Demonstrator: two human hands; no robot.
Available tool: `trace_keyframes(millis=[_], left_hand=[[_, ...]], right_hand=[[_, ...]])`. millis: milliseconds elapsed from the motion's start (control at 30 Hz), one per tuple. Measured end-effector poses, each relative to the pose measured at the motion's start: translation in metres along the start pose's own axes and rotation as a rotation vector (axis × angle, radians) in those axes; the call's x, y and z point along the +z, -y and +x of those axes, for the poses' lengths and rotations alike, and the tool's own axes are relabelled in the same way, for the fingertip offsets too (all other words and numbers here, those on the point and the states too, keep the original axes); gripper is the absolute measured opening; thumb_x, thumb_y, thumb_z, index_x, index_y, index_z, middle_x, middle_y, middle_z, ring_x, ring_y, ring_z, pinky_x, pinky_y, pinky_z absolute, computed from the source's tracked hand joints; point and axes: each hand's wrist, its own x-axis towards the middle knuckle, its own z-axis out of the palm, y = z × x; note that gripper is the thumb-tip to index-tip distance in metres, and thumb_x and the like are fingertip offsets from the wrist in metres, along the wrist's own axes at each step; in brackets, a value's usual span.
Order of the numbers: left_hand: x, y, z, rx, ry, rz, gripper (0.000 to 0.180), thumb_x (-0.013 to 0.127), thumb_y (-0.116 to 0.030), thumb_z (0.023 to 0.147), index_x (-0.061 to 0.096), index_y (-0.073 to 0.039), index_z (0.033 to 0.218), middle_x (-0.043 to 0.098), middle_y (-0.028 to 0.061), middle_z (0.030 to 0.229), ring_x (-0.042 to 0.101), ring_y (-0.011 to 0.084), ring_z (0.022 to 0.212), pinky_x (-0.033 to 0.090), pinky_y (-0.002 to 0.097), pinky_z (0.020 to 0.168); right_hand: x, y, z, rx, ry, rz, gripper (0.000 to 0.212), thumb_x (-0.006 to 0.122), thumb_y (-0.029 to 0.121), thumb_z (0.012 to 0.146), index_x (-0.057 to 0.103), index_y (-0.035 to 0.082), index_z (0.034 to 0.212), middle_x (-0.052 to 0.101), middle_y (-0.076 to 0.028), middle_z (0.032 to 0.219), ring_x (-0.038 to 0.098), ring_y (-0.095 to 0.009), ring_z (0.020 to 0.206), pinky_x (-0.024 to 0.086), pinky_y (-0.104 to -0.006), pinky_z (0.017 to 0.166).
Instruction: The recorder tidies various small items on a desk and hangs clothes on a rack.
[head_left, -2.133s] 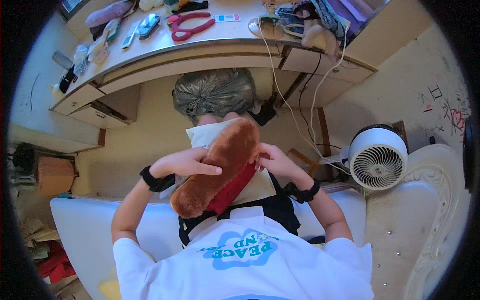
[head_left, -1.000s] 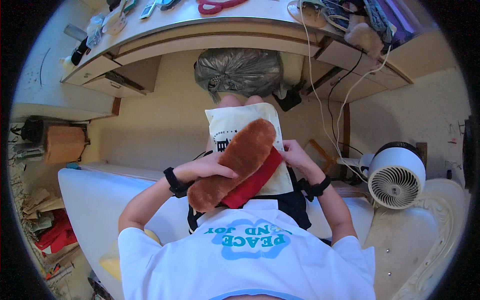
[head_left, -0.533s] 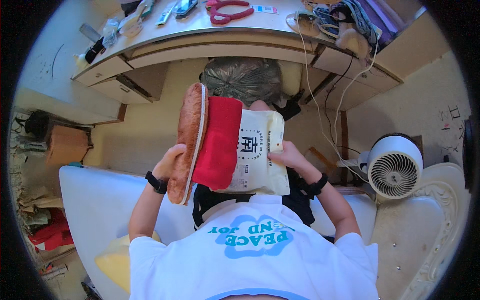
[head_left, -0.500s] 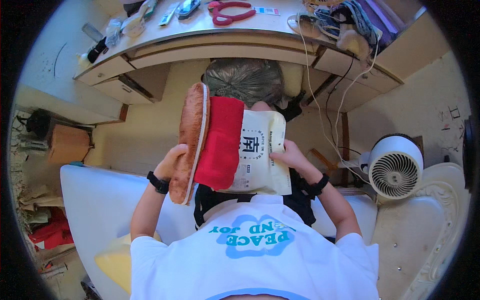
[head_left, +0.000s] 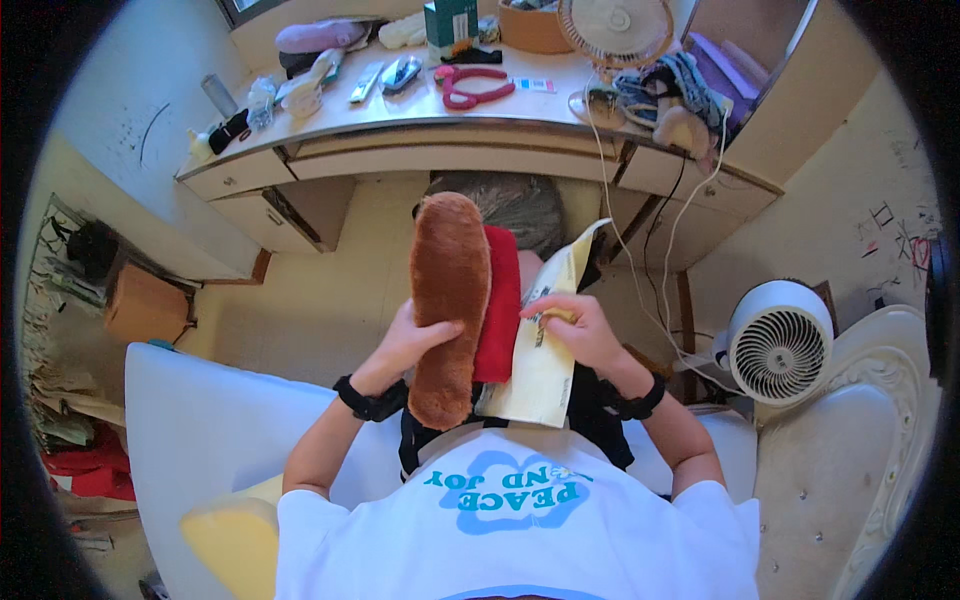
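Note:
My left hand [head_left: 419,338] grips a brown fuzzy shoe insole [head_left: 447,270], its thumb across the furry face and its fingers underneath. The insole stands lengthwise, furry side toward me. Just right of it lies a folded red cloth [head_left: 500,330], partly covered by the insole; what supports it is hidden. My right hand [head_left: 575,327] is closed on a cream-coloured flat bag [head_left: 540,375], pinching its side. The bag is tilted and bent, so its front is seen at a slant. Both hands are over my lap.
Ahead is a white desk [head_left: 340,125] with pink-handled pliers or a similar looped item [head_left: 470,88] and a small fan [head_left: 615,30]. Beneath it sits a dark plastic bag [head_left: 510,205]. A white round fan [head_left: 782,342] stands at right, with cables [head_left: 652,270] hanging nearby.
The insole has turned from edge-on to show its furry face and moved right, overlapping the red cloth more. The cream bag has tilted from facing me to a slant. The view has shifted upward.

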Motion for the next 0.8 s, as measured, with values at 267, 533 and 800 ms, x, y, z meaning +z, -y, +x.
trace_keyframes(millis=[267,533,800], left_hand=[[0.031,0.019,0.002,0.242,-0.048,0.316,0.072,0.076,-0.023,0.065,0.041,-0.001,0.124,0.057,0.0149,0.114,0.056,0.0238,0.105,0.044,0.0339,0.091],[0.050,0.008,0.020,0.145,-0.058,0.641,0.095,0.077,-0.029,0.063,0.023,-0.003,0.137,0.044,0.0226,0.126,0.049,0.0348,0.114,0.043,0.0398,0.092],[0.011,0.056,0.102,0.012,0.205,0.120,0.073,0.075,-0.019,0.073,0.036,-0.002,0.132,0.047,0.0121,0.129,0.042,0.0205,0.121,0.032,0.0351,0.103]], right_hand=[[0.013,-0.014,-0.003,0.047,0.007,-0.051,0.026,0.057,0.006,0.074,0.065,0.000,0.098,0.062,-0.011,0.102,0.055,-0.019,0.100,0.041,-0.0322,0.088],[0.016,-0.026,0.015,0.145,-0.001,0.195,0.064,0.078,0.019,0.070,0.047,-0.002,0.122,0.052,-0.014,0.122,0.044,-0.022,0.120,0.039,-0.0353,0.098],[-0.007,-0.077,0.062,0.230,-0.038,0.089,0.060,0.073,0.038,0.073,0.055,-0.002,0.114,0.047,-0.017,0.127,0.046,-0.025,0.118,0.035,-0.0363,0.100]])
